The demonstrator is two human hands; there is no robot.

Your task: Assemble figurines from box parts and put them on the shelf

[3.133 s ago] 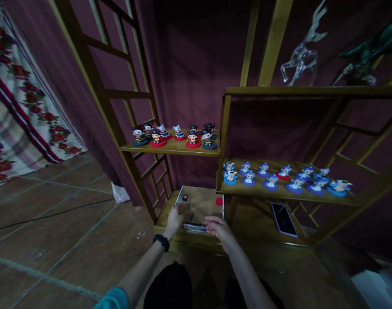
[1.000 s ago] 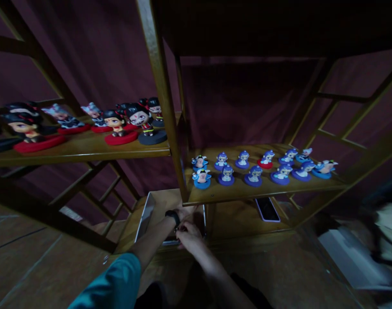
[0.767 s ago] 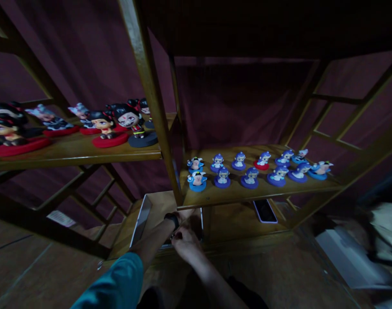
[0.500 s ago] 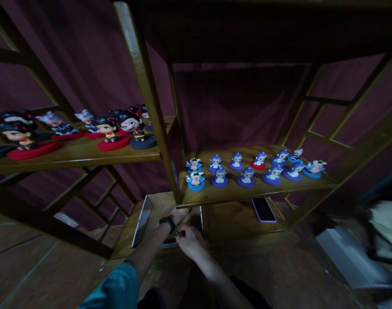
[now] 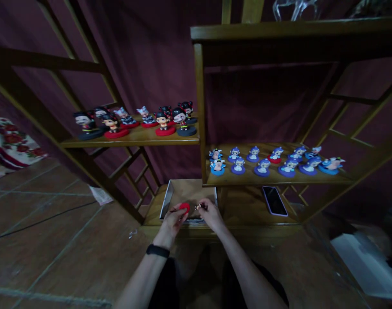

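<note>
My left hand (image 5: 174,221) is closed on a round red base (image 5: 185,207), held up above the front of a shallow box (image 5: 183,191). A darker bit shows beside the base at my fingers, too small to name. In my right hand (image 5: 212,213) is a small figurine (image 5: 200,207), pinched between thumb and fingers; its head points toward the red base. The two pieces are apart. The box has light inner walls and stands on the bottom board of a wooden shelf unit.
Dark-haired and grey figurines (image 5: 163,121) on red or dark bases line the upper left shelf (image 5: 134,138). Purple and blue figurines (image 5: 263,166) crowd the right shelf (image 5: 279,180). Beneath it lies a phone (image 5: 275,201). A white box (image 5: 363,262) sits on the floor at right.
Both hands have come up out of the box, now showing the red base in the left and the figurine in the right. The view has turned toward the left.
</note>
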